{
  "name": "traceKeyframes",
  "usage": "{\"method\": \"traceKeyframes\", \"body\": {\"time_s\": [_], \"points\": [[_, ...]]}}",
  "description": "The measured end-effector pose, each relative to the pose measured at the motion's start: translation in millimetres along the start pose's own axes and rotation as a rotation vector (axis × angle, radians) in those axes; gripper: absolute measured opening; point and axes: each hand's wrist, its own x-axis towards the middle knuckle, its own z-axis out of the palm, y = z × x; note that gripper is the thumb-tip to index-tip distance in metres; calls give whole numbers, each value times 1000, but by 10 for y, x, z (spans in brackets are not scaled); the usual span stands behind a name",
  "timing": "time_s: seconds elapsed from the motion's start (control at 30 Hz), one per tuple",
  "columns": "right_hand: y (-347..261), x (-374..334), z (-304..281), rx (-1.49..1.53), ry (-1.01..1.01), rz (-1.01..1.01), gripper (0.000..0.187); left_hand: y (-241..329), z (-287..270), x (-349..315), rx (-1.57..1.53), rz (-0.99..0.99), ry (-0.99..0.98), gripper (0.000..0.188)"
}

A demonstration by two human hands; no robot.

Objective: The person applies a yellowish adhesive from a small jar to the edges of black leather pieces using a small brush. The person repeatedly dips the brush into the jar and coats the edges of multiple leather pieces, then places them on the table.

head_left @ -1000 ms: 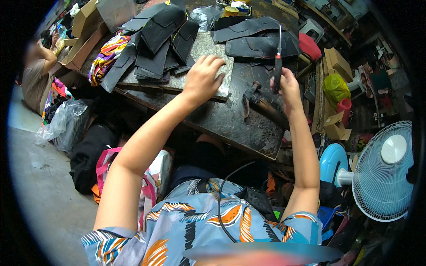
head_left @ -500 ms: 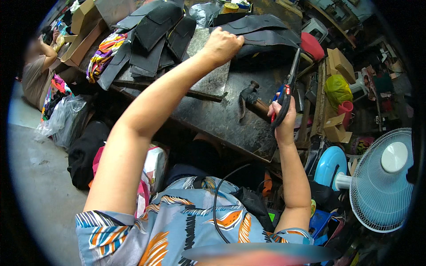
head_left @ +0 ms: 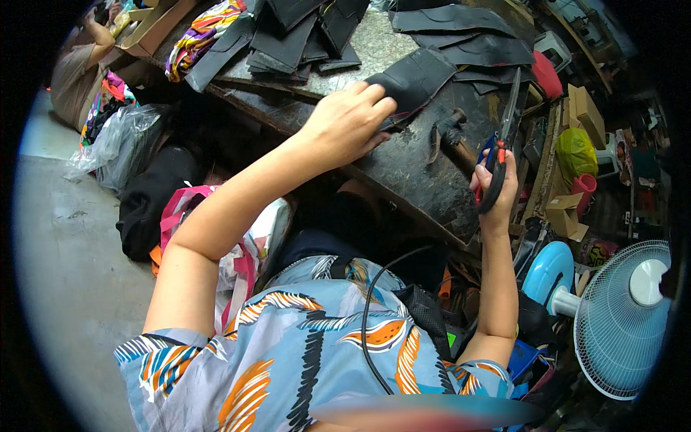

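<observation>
The left hand's fingers hide the near end of a black, leather-like panel (head_left: 419, 78), and the pinch itself is hard to make out. The upper edge cuts off a pile of similar black pieces (head_left: 284, 45). The right hand (head_left: 502, 189) covers part of the scissors' handles and the end of the hammer's shaft. The held panel extends beyond and to the right of the left hand (head_left: 349, 122). The right hand grips the scissors (head_left: 512, 111), blades pointing away; the hammer (head_left: 459, 150) lies on the dark workbench (head_left: 425, 189) between both hands.
</observation>
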Motion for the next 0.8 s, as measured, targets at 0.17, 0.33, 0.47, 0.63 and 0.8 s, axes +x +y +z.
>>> {"method": "traceKeyframes", "body": {"time_s": [0.17, 0.33, 0.47, 0.63, 0.8], "points": [[-257, -136, -84, -533, -99, -18, 40, -75, 407, 132, 99, 49, 317, 20], [-578, -166, -174, -1298, -189, -274, 51, -108, 515, 150, 162, 118, 408, 5], [-655, -50, -173, -1479, -213, -443, 54, -102, 571, 206, 136, 82, 315, 13], [-632, 120, -151, -1524, -249, -538, 52, -212, 648, 304, -37, -3, 345, 14], [-559, 214, -91, -1576, -283, -575, 49, -277, 656, 300, -128, -47, 262, 18]]}}
